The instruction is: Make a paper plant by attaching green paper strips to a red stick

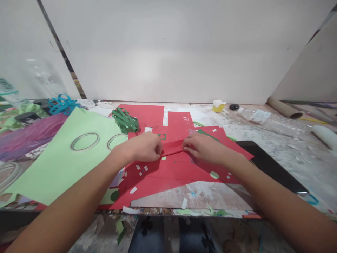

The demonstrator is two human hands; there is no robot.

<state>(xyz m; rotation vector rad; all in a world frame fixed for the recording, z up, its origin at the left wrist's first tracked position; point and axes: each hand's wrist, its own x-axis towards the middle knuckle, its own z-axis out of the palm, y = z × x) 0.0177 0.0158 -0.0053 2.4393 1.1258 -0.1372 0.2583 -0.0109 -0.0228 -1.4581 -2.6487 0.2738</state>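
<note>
Here's the desk (295, 154), wide and paint-smeared, running back to a white panel. The pale green sheet (60, 161) sprawls over its left side, down to the near edge. Red paper (168, 172) covers the middle, layer on layer, reaching nearly to the near edge. A black tablet (273, 167) pokes out on the right, partly beneath the red. Now to my hands, apart from each other over mid-desk: the left (149, 146) pinches one end of a red fold (172, 151), the right (201, 146) pinches the other, and that fold stretches between them, just above the red layers. Toward the far right corner lies a tube (283, 108). Green fringe (125, 121) sits beyond my left hand, and a ring (72, 144) rests on the green sheet. By the far edge, a yellow tub (218, 108) and a black disc (233, 107). Smallest of all, paper scraps (133, 190) dot the red.
</note>
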